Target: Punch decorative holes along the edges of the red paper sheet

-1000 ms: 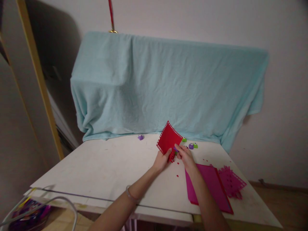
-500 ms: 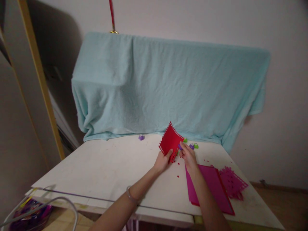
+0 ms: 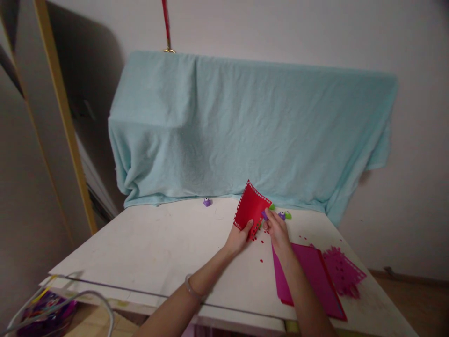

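Here, a red sheet (image 3: 250, 206) with a row of small punched holes along its edges is standing tilted above the table (image 3: 157, 243), its lower corner being pinched by the left hand (image 3: 238, 238), thumb on the near face. Just right of that grip, the right hand (image 3: 277, 230) is closing its fingers on a small purple punch (image 3: 264, 215) set against the sheet's right edge. Beyond the right hand, a purple and green punch pair (image 3: 285, 215) is lying near, and another purple punch (image 3: 207, 201) is sitting well left of the grip. Red paper dots (image 3: 261, 260) are lying scattered below the hands. Right of the right forearm, magenta sheets (image 3: 308, 276) are lying flat, touching a punched magenta piece (image 3: 342, 271). Far to the lower left, a wire basket (image 3: 52, 304) is holding purple items too blurred to tell. No readable writing is showing.
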The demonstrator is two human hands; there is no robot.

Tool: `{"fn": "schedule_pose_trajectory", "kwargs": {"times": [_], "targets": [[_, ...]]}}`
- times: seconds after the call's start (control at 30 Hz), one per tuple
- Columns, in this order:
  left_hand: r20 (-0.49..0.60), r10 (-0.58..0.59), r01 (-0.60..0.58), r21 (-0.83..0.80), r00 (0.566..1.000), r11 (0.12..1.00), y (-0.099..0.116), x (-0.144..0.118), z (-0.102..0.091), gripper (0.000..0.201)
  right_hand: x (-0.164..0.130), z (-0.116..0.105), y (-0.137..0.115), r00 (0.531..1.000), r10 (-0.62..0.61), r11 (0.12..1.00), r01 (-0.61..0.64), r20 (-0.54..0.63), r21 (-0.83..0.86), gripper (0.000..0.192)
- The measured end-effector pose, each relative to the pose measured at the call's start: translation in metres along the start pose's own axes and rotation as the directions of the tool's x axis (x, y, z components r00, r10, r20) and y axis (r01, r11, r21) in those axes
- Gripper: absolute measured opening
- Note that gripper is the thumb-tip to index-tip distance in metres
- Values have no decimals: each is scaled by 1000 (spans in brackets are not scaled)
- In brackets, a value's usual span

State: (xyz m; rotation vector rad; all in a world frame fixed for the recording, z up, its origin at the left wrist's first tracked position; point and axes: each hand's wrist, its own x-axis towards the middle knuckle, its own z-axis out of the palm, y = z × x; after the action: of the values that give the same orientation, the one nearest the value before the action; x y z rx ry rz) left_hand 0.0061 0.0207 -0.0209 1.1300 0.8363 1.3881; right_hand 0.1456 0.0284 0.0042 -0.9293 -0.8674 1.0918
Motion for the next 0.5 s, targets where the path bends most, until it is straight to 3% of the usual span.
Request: {"fn": "schedule_pose_trajectory", "kwargs": {"times": [0.17,0.5], "targets": [[7,68,-68,27,998,997,-1,0,-1,41,-2,2,-2,999,-25,1000,25,25,-10,33],[-20,0,1,48,1000,999,5,-2,-2,39,-1,1,-3,999,9,1000,-10,42,11,33]]}}
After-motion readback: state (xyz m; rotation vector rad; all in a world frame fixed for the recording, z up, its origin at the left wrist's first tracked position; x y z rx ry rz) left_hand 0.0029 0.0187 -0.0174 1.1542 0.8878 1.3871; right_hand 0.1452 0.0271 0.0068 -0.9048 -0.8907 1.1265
